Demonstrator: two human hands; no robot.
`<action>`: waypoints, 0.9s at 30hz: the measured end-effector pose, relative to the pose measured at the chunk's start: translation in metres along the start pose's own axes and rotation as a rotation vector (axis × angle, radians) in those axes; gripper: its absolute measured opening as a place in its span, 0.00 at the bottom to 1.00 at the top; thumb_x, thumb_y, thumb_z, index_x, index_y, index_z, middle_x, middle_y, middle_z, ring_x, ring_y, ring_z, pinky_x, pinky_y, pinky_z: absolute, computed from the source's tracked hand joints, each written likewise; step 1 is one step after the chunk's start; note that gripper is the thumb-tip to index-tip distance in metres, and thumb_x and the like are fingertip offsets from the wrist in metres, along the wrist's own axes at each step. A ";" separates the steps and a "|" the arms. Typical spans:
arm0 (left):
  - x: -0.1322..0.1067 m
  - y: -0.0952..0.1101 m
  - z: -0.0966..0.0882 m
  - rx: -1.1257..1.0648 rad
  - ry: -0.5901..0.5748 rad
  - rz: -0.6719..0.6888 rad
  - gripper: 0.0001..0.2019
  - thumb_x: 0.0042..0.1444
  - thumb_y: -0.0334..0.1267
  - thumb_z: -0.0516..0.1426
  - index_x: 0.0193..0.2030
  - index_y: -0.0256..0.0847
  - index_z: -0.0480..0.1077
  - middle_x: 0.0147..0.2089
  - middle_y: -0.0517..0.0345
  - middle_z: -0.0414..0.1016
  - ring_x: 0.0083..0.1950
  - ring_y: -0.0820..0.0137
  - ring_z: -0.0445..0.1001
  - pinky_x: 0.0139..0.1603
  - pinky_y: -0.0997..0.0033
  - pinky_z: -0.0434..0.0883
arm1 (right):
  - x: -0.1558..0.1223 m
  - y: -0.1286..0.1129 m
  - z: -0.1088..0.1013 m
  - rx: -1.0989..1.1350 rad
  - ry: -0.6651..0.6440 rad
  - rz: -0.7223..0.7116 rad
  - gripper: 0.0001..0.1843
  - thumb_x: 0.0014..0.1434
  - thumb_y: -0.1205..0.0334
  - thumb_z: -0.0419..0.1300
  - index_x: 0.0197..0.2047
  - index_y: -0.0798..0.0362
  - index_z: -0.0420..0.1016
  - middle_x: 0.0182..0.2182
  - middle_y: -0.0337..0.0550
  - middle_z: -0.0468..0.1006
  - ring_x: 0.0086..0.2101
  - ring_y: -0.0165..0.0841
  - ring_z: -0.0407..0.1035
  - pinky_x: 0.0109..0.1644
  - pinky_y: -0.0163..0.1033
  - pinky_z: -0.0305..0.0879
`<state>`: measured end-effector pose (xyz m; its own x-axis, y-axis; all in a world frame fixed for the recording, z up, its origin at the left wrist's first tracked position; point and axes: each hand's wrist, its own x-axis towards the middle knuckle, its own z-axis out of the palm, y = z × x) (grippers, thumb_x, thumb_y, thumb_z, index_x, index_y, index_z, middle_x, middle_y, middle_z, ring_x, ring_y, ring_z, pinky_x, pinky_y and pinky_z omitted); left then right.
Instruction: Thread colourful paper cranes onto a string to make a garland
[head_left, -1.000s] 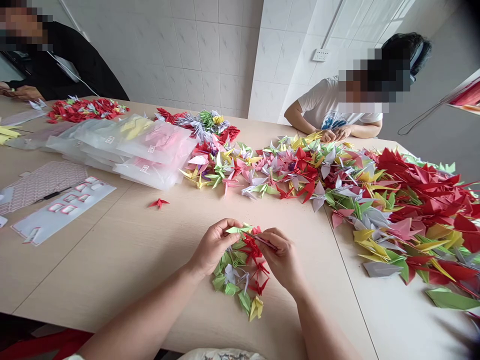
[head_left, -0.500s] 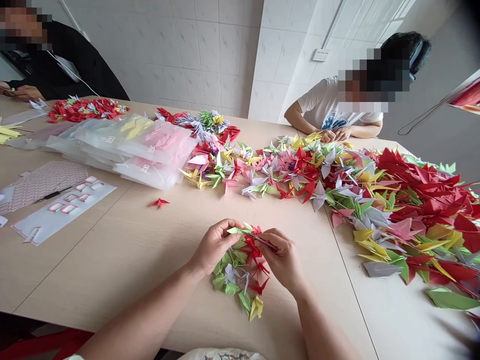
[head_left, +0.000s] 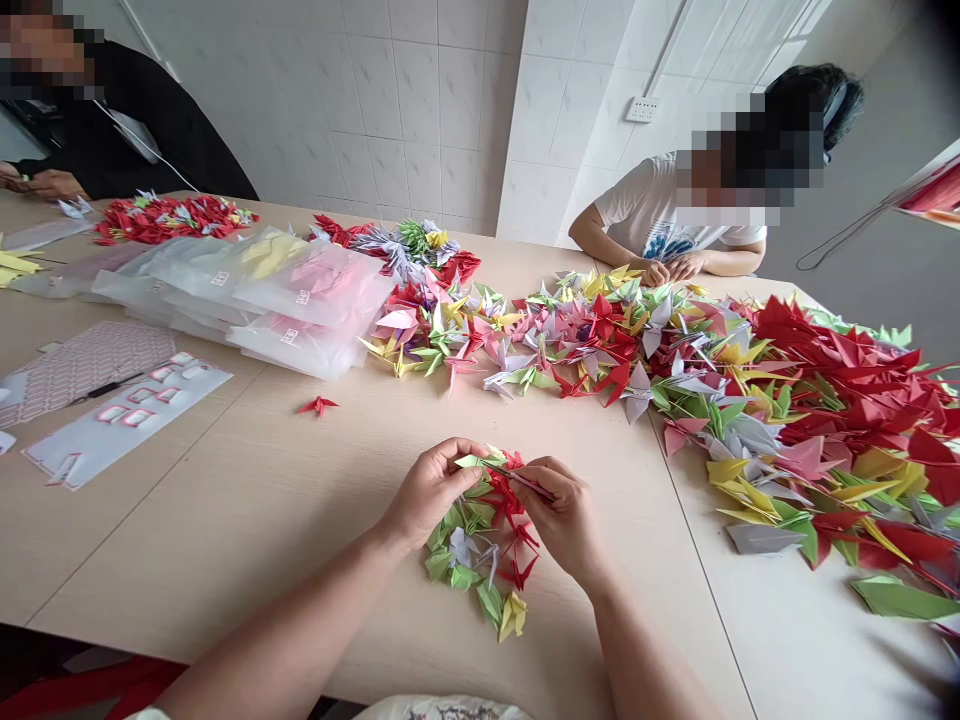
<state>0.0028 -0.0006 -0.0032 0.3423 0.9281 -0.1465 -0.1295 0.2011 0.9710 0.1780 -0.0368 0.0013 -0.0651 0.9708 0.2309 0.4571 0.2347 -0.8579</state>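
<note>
My left hand (head_left: 426, 495) pinches a light green folded paper crane (head_left: 471, 461) between thumb and fingers. A slim pair of tweezers (head_left: 534, 486) is gripped in my right hand (head_left: 568, 515), its tip reaching to the green crane. Beneath and between both hands lies a small cluster of paper cranes: green ones (head_left: 490, 604), red ones (head_left: 519, 573), a lilac one (head_left: 463, 546) and a yellow one (head_left: 513, 616). The fingers partly hide the far end of this cluster. A lone red crane (head_left: 319, 405) rests farther off to the left.
A long heap of coloured cranes (head_left: 825, 350) runs across the table's right and back. Stacked translucent bags (head_left: 307, 290) lie back left, near label sheets (head_left: 127, 415) and a dark pen-like tool (head_left: 112, 387). Two people sit across: a white-shirted one (head_left: 645, 200) and a black-sleeved one (head_left: 165, 120).
</note>
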 end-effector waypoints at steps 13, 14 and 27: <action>0.000 0.001 -0.001 -0.066 0.004 -0.050 0.09 0.49 0.35 0.58 0.39 0.39 0.69 0.26 0.63 0.66 0.27 0.76 0.61 0.30 0.78 0.59 | 0.001 -0.002 0.000 0.001 0.015 -0.013 0.08 0.58 0.64 0.56 0.35 0.52 0.76 0.31 0.45 0.73 0.30 0.33 0.69 0.31 0.35 0.64; 0.000 0.001 -0.001 -0.061 0.008 -0.044 0.09 0.49 0.35 0.58 0.39 0.39 0.69 0.26 0.63 0.66 0.27 0.76 0.61 0.30 0.78 0.59 | 0.001 -0.002 0.000 -0.002 0.015 -0.012 0.08 0.58 0.64 0.56 0.35 0.52 0.76 0.31 0.45 0.73 0.30 0.33 0.68 0.31 0.36 0.64; -0.002 0.004 0.001 0.005 0.012 0.003 0.08 0.51 0.34 0.57 0.39 0.39 0.68 0.33 0.61 0.67 0.28 0.77 0.58 0.30 0.78 0.58 | 0.001 -0.003 0.000 -0.012 0.015 -0.011 0.08 0.59 0.63 0.55 0.35 0.53 0.76 0.31 0.45 0.73 0.30 0.33 0.68 0.31 0.35 0.64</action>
<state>0.0029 -0.0016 0.0008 0.3310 0.9324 -0.1454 -0.1260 0.1964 0.9724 0.1768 -0.0363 0.0041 -0.0572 0.9673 0.2472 0.4673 0.2447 -0.8496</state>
